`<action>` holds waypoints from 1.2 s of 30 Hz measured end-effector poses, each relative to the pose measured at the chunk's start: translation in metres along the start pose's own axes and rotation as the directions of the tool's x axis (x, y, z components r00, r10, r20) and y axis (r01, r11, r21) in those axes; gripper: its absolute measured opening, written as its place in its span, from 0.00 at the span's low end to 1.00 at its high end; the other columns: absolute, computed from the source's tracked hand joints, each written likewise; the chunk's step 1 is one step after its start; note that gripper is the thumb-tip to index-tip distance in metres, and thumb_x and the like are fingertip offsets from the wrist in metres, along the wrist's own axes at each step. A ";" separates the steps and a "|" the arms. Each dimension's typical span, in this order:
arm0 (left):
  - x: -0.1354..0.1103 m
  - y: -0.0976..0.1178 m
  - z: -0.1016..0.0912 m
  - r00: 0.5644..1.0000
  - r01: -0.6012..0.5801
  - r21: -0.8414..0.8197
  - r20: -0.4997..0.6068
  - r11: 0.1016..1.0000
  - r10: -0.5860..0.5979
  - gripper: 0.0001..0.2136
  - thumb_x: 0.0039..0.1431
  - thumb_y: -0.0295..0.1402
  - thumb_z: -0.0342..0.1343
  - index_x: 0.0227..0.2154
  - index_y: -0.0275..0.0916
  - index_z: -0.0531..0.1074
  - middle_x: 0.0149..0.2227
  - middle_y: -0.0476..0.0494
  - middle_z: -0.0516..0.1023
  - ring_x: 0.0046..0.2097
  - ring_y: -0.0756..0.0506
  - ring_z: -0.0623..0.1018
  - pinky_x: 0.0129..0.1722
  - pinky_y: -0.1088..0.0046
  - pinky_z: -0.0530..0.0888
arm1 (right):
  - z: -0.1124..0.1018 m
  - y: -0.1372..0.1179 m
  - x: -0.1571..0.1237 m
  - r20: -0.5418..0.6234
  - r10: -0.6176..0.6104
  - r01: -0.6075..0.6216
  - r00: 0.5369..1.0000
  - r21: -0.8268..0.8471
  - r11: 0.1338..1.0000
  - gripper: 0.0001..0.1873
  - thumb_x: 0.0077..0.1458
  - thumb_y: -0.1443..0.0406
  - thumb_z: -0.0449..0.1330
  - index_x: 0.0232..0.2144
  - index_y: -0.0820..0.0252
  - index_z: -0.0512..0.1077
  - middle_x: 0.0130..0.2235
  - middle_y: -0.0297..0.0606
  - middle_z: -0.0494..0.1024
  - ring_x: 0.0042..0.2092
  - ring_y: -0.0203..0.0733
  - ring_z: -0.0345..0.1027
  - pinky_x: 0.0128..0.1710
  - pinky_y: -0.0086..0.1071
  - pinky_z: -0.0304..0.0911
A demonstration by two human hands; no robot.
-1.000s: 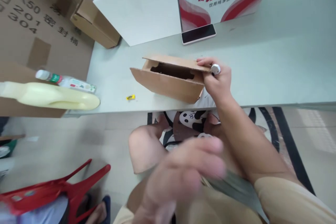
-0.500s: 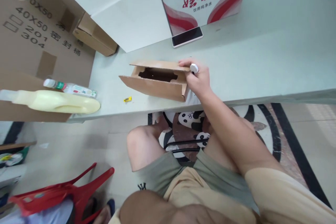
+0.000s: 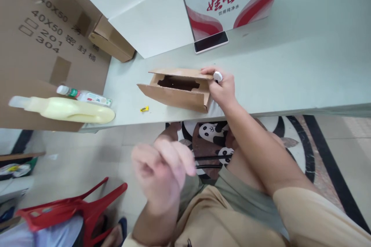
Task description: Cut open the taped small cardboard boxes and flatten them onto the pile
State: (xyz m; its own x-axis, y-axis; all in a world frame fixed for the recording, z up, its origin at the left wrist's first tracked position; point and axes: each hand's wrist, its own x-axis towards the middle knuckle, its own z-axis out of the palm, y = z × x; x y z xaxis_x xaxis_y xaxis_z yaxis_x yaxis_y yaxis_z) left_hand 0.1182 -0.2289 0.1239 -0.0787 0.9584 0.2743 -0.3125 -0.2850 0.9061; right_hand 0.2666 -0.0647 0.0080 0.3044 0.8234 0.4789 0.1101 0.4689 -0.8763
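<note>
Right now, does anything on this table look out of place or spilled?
One small thing: a yellow scrap lies loose on the table near its front edge, left of the open cardboard box. It looks like stray litter. I see no spill.

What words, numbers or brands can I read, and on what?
"40X50", twice: big brown carton
"201": same carton
"304": same carton
"汤", next character blurred: same carton
"密封桶": same carton
"娃哈哈", with ®: white-and-red carton
"饮用纯净水": same carton
Too small or blurred: clear bottle label, yellow wrapper print
Open box by right hand: none visible
</note>
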 end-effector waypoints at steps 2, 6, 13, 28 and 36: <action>0.028 -0.016 -0.020 0.978 -0.209 0.121 0.003 0.970 0.210 0.22 0.65 0.38 0.59 0.20 0.38 0.55 0.14 0.57 0.53 0.14 0.55 0.59 0.15 0.80 0.60 | -0.001 -0.002 -0.001 -0.022 -0.022 0.023 1.000 0.031 0.999 0.13 0.49 0.71 0.54 0.32 0.57 0.78 0.39 0.34 0.84 0.46 0.42 0.79 0.51 0.39 0.72; 0.065 -0.045 -0.060 0.823 -0.425 0.518 -0.120 0.742 0.556 0.23 0.70 0.45 0.50 0.20 0.40 0.60 0.18 0.53 0.61 0.25 0.51 0.73 0.33 0.71 0.76 | -0.009 -0.011 -0.004 -0.090 -0.031 0.033 0.995 0.024 0.999 0.12 0.50 0.71 0.55 0.30 0.55 0.79 0.35 0.33 0.84 0.41 0.41 0.79 0.46 0.38 0.73; 0.088 -0.073 -0.101 0.931 -0.313 0.888 0.217 0.338 0.293 0.23 0.65 0.50 0.53 0.56 0.41 0.66 0.63 0.33 0.67 0.68 0.39 0.66 0.67 0.56 0.65 | -0.023 -0.011 0.001 0.015 0.006 -0.006 1.000 -0.021 1.000 0.09 0.53 0.65 0.58 0.29 0.54 0.80 0.36 0.34 0.84 0.43 0.43 0.80 0.50 0.42 0.74; 0.113 -0.091 -0.114 0.980 -0.195 0.922 0.171 0.334 0.099 0.20 0.66 0.44 0.50 0.55 0.45 0.77 0.64 0.42 0.72 0.68 0.39 0.67 0.71 0.53 0.60 | -0.031 -0.012 0.004 -0.054 -0.013 -0.003 0.998 -0.291 0.957 0.12 0.62 0.63 0.55 0.33 0.56 0.78 0.38 0.38 0.82 0.45 0.43 0.76 0.50 0.40 0.70; 0.115 -0.086 -0.154 0.976 0.114 0.705 -0.211 0.700 0.054 0.25 0.59 0.46 0.52 0.57 0.42 0.73 0.68 0.39 0.65 0.70 0.40 0.64 0.66 0.59 0.68 | -0.024 -0.019 -0.005 0.125 0.326 -0.178 0.937 -0.633 0.753 0.12 0.53 0.64 0.59 0.20 0.56 0.65 0.21 0.37 0.68 0.30 0.44 0.66 0.35 0.37 0.63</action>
State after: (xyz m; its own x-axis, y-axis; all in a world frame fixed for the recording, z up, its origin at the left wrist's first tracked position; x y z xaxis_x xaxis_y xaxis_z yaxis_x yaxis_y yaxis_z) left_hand -0.0094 -0.0920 0.0278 -0.2937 0.9231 0.2483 0.4396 -0.1003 0.8926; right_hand 0.2857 -0.0851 0.0206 0.2024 0.9646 0.1693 0.6280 0.0048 -0.7782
